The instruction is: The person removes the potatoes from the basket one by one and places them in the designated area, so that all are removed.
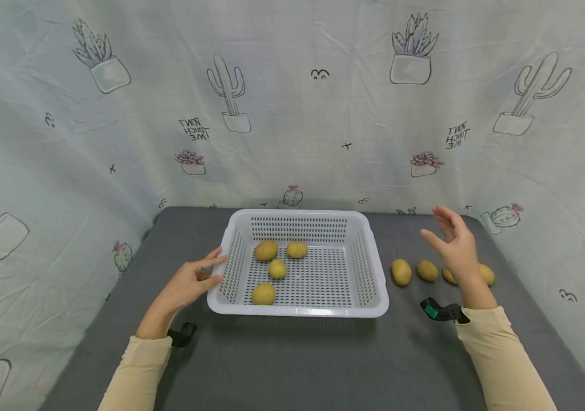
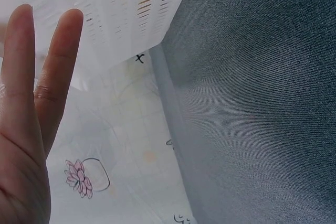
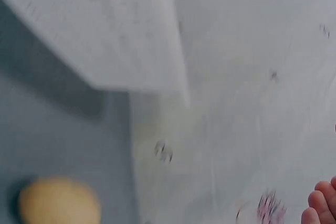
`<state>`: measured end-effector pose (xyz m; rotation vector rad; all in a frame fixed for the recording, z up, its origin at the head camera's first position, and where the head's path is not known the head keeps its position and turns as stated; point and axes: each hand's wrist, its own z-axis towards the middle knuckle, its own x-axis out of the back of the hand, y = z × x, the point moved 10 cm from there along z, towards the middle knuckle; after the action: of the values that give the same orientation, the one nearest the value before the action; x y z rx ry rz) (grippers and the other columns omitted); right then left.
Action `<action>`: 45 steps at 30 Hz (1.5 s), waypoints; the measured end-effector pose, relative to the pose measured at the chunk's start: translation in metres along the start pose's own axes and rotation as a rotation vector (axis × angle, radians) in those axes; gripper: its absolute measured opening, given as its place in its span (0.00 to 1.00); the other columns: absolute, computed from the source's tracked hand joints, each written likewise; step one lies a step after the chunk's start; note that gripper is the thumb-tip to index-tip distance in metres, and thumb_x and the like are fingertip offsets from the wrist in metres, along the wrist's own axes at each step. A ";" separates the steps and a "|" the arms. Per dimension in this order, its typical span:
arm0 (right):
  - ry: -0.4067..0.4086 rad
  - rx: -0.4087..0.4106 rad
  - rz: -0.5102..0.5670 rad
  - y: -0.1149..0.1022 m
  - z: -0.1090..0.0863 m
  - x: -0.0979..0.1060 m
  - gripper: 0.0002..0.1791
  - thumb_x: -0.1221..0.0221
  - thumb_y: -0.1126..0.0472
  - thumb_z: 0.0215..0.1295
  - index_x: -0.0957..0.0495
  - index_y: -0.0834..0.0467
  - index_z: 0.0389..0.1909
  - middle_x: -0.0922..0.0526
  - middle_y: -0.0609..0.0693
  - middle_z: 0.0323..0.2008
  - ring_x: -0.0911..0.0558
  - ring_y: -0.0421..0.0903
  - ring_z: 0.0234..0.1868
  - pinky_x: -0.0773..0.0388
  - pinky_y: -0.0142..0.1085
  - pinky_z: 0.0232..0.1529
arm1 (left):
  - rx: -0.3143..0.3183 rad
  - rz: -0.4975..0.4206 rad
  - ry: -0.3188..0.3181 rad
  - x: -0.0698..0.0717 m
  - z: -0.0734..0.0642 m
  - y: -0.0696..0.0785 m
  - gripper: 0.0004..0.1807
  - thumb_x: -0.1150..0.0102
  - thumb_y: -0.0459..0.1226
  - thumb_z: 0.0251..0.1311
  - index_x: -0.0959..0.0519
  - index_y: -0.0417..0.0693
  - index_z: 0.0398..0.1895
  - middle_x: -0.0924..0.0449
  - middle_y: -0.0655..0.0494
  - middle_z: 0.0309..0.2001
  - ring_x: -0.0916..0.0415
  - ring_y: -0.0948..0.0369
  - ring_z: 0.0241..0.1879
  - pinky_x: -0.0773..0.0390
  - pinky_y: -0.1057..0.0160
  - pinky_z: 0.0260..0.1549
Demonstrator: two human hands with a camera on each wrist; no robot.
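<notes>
A white perforated plastic basket [image 1: 303, 311] stands on the grey table, with several yellow-brown potatoes [image 1: 267, 250] lying in its left half. At the basket's left rim is my left hand [image 1: 187, 283], its fingertips right at the edge. The left wrist view shows two of its fingers [image 2: 59, 72] extended beside the basket's slotted wall [image 2: 118, 19]. My right hand [image 1: 458, 251] is raised to the right of the basket, thumb and fingers apart and nothing between them. Near and below it, a row of potatoes [image 1: 401, 272] lies on the table, partly hidden by the wrist.
The grey table [image 1: 292, 359] reaches back to a hanging white sheet [image 1: 292, 114] printed with cacti, which also encloses both sides. Black straps [image 1: 441, 311] with cameras sit on both wrists.
</notes>
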<state>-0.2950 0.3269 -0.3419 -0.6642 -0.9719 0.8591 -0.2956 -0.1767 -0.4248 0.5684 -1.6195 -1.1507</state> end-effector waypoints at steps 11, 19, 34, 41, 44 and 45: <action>-0.196 0.157 0.154 -0.055 0.031 -0.074 0.32 0.40 0.73 0.59 0.38 0.68 0.65 0.34 0.63 0.63 0.35 0.55 0.65 0.40 0.33 0.66 | 0.026 0.008 0.006 0.000 0.000 -0.002 0.31 0.42 0.33 0.62 0.37 0.36 0.68 0.53 0.42 0.74 0.21 0.44 0.49 0.23 0.67 0.37; -0.451 0.184 0.121 -0.074 0.038 -0.152 0.33 0.42 0.73 0.62 0.41 0.70 0.67 0.37 0.66 0.66 0.39 0.60 0.68 0.43 0.50 0.67 | 0.036 -0.011 -0.011 -0.003 0.001 -0.006 0.31 0.42 0.34 0.63 0.37 0.37 0.68 0.55 0.43 0.75 0.22 0.44 0.50 0.23 0.67 0.37; -0.881 0.004 0.095 -0.034 0.033 -0.267 0.30 0.41 0.64 0.65 0.36 0.60 0.67 0.33 0.57 0.67 0.35 0.55 0.68 0.38 0.53 0.64 | 0.042 -0.039 -0.012 -0.006 0.001 -0.006 0.31 0.42 0.33 0.62 0.37 0.36 0.68 0.55 0.43 0.75 0.20 0.44 0.48 0.23 0.66 0.35; -0.953 -0.038 0.041 -0.017 0.027 -0.291 0.30 0.42 0.67 0.63 0.35 0.60 0.67 0.32 0.55 0.66 0.34 0.54 0.67 0.38 0.51 0.65 | 0.030 -0.042 -0.006 -0.004 0.000 -0.005 0.30 0.42 0.33 0.62 0.37 0.36 0.68 0.55 0.43 0.75 0.21 0.43 0.48 0.23 0.67 0.34; -0.956 -0.077 0.014 -0.007 0.027 -0.298 0.30 0.41 0.65 0.62 0.33 0.58 0.66 0.31 0.54 0.66 0.33 0.53 0.67 0.41 0.51 0.66 | 0.027 -0.037 0.002 -0.002 0.000 -0.003 0.30 0.42 0.33 0.62 0.36 0.36 0.67 0.55 0.43 0.75 0.21 0.42 0.48 0.23 0.67 0.35; -0.960 -0.090 0.007 -0.004 0.027 -0.300 0.30 0.40 0.64 0.62 0.33 0.57 0.66 0.30 0.53 0.66 0.33 0.52 0.67 0.41 0.51 0.66 | 0.026 -0.034 0.005 -0.002 0.000 -0.002 0.30 0.42 0.33 0.62 0.36 0.36 0.67 0.55 0.43 0.75 0.21 0.42 0.48 0.23 0.67 0.35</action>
<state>-0.4075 0.0710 -0.4544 -0.3024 -1.8707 1.1696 -0.2952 -0.1763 -0.4275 0.6174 -1.6281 -1.1540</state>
